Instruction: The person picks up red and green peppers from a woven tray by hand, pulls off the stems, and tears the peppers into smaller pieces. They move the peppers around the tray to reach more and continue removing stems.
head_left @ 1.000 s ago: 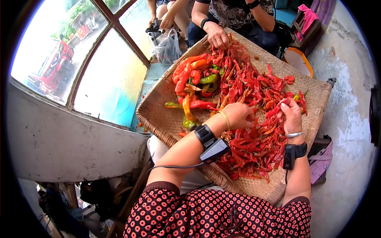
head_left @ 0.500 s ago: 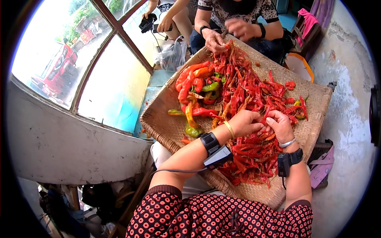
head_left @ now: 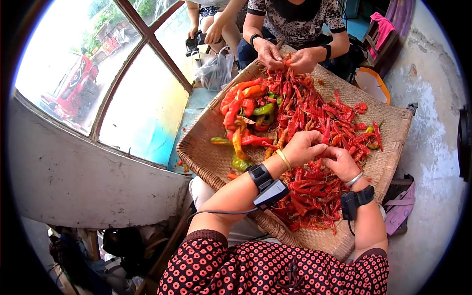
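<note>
My left hand [head_left: 304, 148] is closed, thumb and forefinger pinched on a slender red chili pepper [head_left: 327, 130] that points up beyond the fingertips. Just to its right, my right hand [head_left: 341, 163] has its fingers bent and pressed together, the tips close to the left thumb; whatever they hold is hidden. Both hands hover over a pile of wrinkled red chili peppers [head_left: 314, 196] in a large woven tray [head_left: 388, 164]. Larger glossy red peppers [head_left: 235, 105] and a few green ones [head_left: 264, 109] lie at the tray's left.
Across the tray, another person's hands [head_left: 285, 58] hold a red pepper over the pile. Someone else sits beyond, by a clear plastic bag [head_left: 215, 71]. A window [head_left: 137, 105] is at left, a plastered wall [head_left: 432, 123] at right. An orange-rimmed container [head_left: 372, 84] stands behind the tray.
The red chili between my hands has moved up and now points away from me. My right hand has shifted slightly down and left. The other person's hands have come together on a pepper.
</note>
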Demonstrator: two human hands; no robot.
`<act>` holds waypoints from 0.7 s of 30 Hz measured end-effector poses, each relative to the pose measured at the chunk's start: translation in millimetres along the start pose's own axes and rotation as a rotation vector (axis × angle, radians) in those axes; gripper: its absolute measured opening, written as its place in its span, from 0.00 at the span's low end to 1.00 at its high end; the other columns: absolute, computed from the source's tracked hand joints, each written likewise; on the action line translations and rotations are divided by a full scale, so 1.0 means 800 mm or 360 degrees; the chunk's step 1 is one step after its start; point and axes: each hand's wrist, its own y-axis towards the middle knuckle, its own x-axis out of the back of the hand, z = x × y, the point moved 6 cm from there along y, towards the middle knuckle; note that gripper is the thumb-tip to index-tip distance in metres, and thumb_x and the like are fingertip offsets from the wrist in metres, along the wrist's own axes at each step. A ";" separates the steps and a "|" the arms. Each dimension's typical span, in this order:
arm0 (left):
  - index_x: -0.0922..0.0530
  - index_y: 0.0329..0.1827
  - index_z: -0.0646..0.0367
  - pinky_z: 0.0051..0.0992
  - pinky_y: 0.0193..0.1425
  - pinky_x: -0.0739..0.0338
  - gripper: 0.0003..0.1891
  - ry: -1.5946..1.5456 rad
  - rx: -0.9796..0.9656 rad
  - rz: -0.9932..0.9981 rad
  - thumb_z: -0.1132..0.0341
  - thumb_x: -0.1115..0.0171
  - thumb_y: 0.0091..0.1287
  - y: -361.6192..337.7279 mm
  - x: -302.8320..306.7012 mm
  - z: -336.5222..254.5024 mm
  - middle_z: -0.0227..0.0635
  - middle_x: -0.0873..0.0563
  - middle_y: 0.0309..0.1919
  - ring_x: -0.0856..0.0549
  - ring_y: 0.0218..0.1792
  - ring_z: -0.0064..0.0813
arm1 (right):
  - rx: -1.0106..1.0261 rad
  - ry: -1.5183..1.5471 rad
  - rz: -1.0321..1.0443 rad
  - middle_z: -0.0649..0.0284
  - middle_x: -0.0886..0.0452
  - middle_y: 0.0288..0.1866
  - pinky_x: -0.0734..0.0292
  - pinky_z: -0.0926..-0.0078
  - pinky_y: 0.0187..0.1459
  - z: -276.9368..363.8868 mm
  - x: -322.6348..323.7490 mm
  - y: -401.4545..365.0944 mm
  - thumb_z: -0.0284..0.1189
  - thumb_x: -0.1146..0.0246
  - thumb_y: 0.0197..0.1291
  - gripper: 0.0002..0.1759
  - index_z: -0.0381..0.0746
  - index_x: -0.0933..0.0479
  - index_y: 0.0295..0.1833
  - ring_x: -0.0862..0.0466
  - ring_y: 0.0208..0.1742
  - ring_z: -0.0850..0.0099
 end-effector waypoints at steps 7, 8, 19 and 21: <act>0.25 0.32 0.64 0.20 0.28 0.27 0.06 0.0188 -0.0182 -0.0006 0.69 0.41 0.59 -0.002 -0.006 -0.003 0.29 0.22 0.21 0.24 0.24 0.16 | 0.0048 -0.0179 0.0119 0.64 0.20 0.40 0.29 0.78 0.46 -0.004 -0.010 0.001 0.24 0.42 0.53 0.14 0.35 0.26 0.47 0.23 0.42 0.77; 0.24 0.32 0.64 0.21 0.29 0.26 0.07 0.0244 -0.0195 -0.0001 0.69 0.40 0.58 -0.003 -0.006 -0.006 0.31 0.21 0.21 0.23 0.25 0.17 | 0.0047 -0.0179 0.0119 0.64 0.20 0.40 0.29 0.78 0.46 -0.002 -0.010 0.001 0.24 0.42 0.53 0.14 0.35 0.26 0.47 0.23 0.42 0.77; 0.23 0.34 0.64 0.22 0.32 0.24 0.07 0.0340 -0.0183 0.0039 0.68 0.40 0.58 -0.004 -0.006 -0.010 0.36 0.18 0.24 0.19 0.27 0.22 | 0.0010 -0.0303 0.0140 0.63 0.19 0.36 0.27 0.77 0.43 -0.007 -0.009 0.000 0.25 0.41 0.51 0.13 0.34 0.25 0.44 0.22 0.39 0.77; 0.23 0.35 0.64 0.22 0.32 0.24 0.08 0.0357 -0.0165 0.0052 0.68 0.40 0.58 -0.004 -0.007 -0.010 0.36 0.18 0.24 0.19 0.27 0.23 | 0.0022 -0.0327 0.0136 0.63 0.19 0.35 0.27 0.76 0.42 -0.002 -0.010 0.000 0.25 0.41 0.51 0.12 0.33 0.25 0.43 0.22 0.38 0.77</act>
